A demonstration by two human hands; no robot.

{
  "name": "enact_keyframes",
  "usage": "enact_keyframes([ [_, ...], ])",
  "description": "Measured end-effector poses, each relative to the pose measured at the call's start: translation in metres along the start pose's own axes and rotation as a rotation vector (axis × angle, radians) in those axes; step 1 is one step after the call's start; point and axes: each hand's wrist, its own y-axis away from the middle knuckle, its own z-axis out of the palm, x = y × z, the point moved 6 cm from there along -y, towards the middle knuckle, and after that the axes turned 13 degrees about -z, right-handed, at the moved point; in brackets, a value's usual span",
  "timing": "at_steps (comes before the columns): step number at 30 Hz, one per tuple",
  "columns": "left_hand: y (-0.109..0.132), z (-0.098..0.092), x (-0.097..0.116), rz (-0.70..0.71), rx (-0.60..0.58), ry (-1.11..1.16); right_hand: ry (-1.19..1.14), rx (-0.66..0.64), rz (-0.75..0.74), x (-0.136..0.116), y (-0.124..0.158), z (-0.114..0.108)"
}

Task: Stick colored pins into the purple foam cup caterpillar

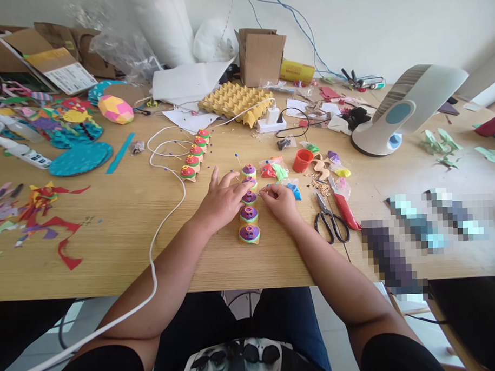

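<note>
A caterpillar-like strip of egg carton (248, 213), its bumps decorated in purple, mint and orange, lies in front of me. My left hand (222, 203) reaches over it from the left, thumb and a finger on a middle bump, the other fingers stretched out. On its right side my right hand (279, 201) has thumb and forefinger pinched close to the same bump; what they hold is too small to make out. A blue-headed pin (237, 160) stands at the strip's far end. Beyond my left hand sits a similar red and green strip (194, 156) with pins sticking out.
Scissors (331, 220), a red-handled knife (346, 210), a red cup (302, 160) and clay bags lie at right. A white fan (403, 112) stands farther right. A white cable (153, 264) crosses my left forearm. Behind are a yellow egg tray (236, 101) and power strip (271, 123).
</note>
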Motion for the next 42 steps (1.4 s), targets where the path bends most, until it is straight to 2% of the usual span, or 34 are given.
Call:
enact_keyframes([
  [22, -0.0002, -0.0014, 0.0015, -0.004, 0.009, -0.029, 0.015, 0.032, -0.050, 0.0064, 0.0017, 0.0035],
  [42, -0.0012, 0.0005, 0.0016, -0.013, -0.002, -0.064, 0.087, 0.001, -0.108, 0.0042, 0.0026, 0.0071],
])
